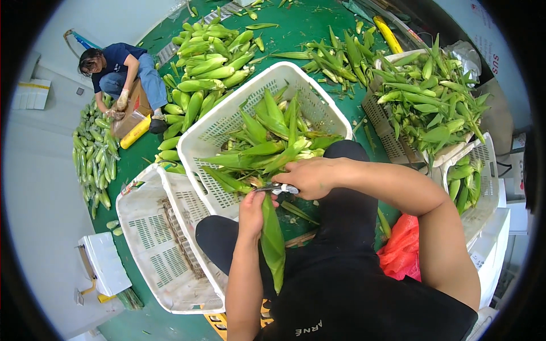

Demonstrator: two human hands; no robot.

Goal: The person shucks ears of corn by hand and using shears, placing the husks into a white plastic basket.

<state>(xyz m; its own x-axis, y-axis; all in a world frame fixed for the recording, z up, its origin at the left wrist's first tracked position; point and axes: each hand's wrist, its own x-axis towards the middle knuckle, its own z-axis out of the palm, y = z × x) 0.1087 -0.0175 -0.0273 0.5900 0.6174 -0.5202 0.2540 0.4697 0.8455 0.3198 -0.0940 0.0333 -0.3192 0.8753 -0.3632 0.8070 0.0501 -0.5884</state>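
Observation:
My left hand [250, 216] is closed around the top end of a green ear of corn [273, 247], which hangs down over my lap with its husk on. My right hand [313, 177] grips a small metal cutting tool with a pale handle [280, 188]; its exact kind is hard to make out. The tool's metal part lies against the corn's end, right by my left fingers. Just beyond both hands stands a white plastic crate [190, 149], holding a pile of green husk leaves and cut ends [267, 145].
Husked-on corn [213, 62] is heaped behind the crate. Another white crate [153, 238] stands at left. A crate of leafy corn [432, 96] and a red bag [401, 247] are at right. At far left a person [122, 74] handles things beside wrapped corn [94, 162].

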